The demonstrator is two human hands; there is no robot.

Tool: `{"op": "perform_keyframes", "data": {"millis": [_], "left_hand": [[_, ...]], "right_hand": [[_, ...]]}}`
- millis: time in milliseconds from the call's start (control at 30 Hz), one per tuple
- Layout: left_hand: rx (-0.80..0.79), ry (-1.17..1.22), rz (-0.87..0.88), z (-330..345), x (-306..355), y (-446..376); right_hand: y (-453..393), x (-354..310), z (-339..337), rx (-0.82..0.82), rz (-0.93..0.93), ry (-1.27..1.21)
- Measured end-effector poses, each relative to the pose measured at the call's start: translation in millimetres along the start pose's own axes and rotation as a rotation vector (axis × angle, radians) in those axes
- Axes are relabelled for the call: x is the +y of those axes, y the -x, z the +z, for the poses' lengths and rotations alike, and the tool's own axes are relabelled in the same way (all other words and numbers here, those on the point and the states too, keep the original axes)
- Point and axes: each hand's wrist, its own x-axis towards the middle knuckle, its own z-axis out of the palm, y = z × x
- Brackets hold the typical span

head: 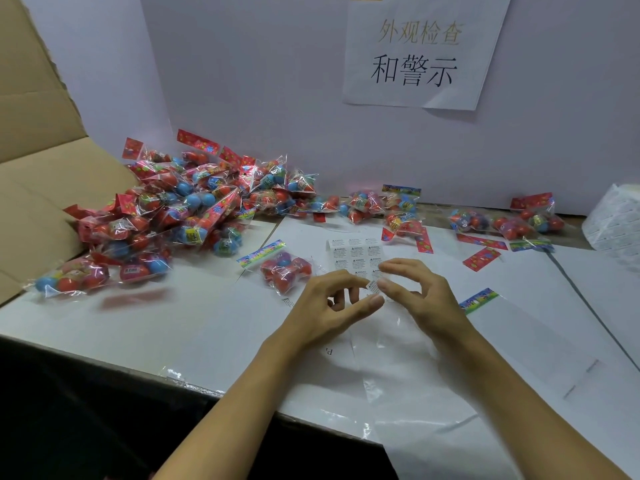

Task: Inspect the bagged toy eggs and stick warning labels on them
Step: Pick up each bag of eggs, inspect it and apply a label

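A white sheet of warning labels (353, 252) lies on the paper-covered table. Its near corner curls up between my hands. My left hand (332, 303) has curled fingers and holds the sheet's near edge with fingers and thumb. My right hand (415, 289) pinches a small label (373, 288) at that corner with its thumb. One bag of red and blue toy eggs (284, 268) lies just left of the sheet. A big pile of bagged eggs (190, 209) sits at the back left. More bagged eggs (519, 221) lie at the back right. A clear flat bag (398, 344) lies under my hands.
An open cardboard box (34, 202) stands at the left. A white partition carries a paper sign (415, 57) behind the table. A white stack (616, 220) sits at the far right. The table's front edge (207, 389) runs diagonally below my forearms.
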Motion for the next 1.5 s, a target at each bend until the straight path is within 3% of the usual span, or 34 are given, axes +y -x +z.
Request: {"op": "perform_keyframes", "data": {"millis": [333, 400, 500, 567, 600, 667, 733, 867, 1000, 1133, 1200, 1400, 1500], "left_hand": [[-0.003, -0.056, 0.001, 2, -7, -1], [0.111, -0.09, -0.035, 1, -9, -3], [0.453, -0.33, -0.073, -5, -19, -8], [0.612, -0.555, -0.221, -12, -25, -10], [0.614, -0.623, -0.342, -16, -27, -10], [0.525, -0.666, -0.561, -21, -32, -8], [0.437, -0.664, -0.642, -23, -36, -6], [0.482, -0.554, -0.481, -21, -34, -6], [0.559, -0.348, -0.136, -16, -19, -8], [0.282, -0.243, 0.128, -7, -11, -7], [0.164, -0.193, 0.146, -2, -8, -6], [0.058, -0.051, 0.09, -1, -4, -4], [0.177, -0.002, 0.021, 3, 0, -6]], "right_hand": [[0, 6, 0, 0.025, -0.047, -0.052], [1, 4, -1, 0.06, -0.034, -0.131], [0, 1, -6, 0.128, 0.0, -0.253], [-1, 0, -7, 0.129, 0.015, -0.304], [-1, -1, -7, 0.12, 0.015, -0.319], [-2, 0, -6, 0.095, 0.003, -0.325], [-3, 0, -4, 0.082, 0.002, -0.334], [-4, -1, -2, 0.106, 0.037, -0.338], [-4, -1, -2, 0.124, 0.08, -0.357], [-4, -1, 1, 0.118, 0.133, -0.466], [-5, 0, 2, 0.127, 0.17, -0.471], [-6, 11, 4, 0.169, 0.231, -0.417], [-7, 15, 4, 0.165, 0.197, -0.378]]}}
